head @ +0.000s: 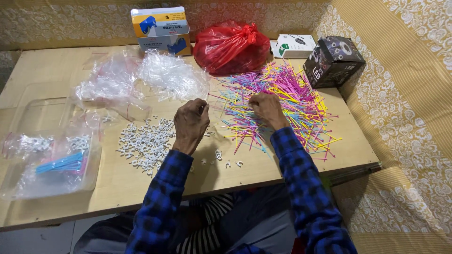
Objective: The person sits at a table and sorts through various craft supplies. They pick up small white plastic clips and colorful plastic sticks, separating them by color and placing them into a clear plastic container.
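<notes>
My left hand [190, 123] is raised over the wooden table [282, 164], fingers pinched together near its top; whether it holds something small I cannot tell. My right hand [267, 109] rests fingers-down on the near left side of a spread pile of thin coloured plastic ties [292, 101] in pink, yellow, blue and green. A heap of small white plastic clips [146, 141] lies just left of my left hand, and a few stray clips [226, 162] lie between my forearms.
A clear tray [47, 188] at left holds bagged clips and blue ties. Crumpled clear bags [169, 75], a red plastic bag [230, 47], a blue-yellow box [161, 29], a white box [295, 45] and a black box [333, 61] line the back.
</notes>
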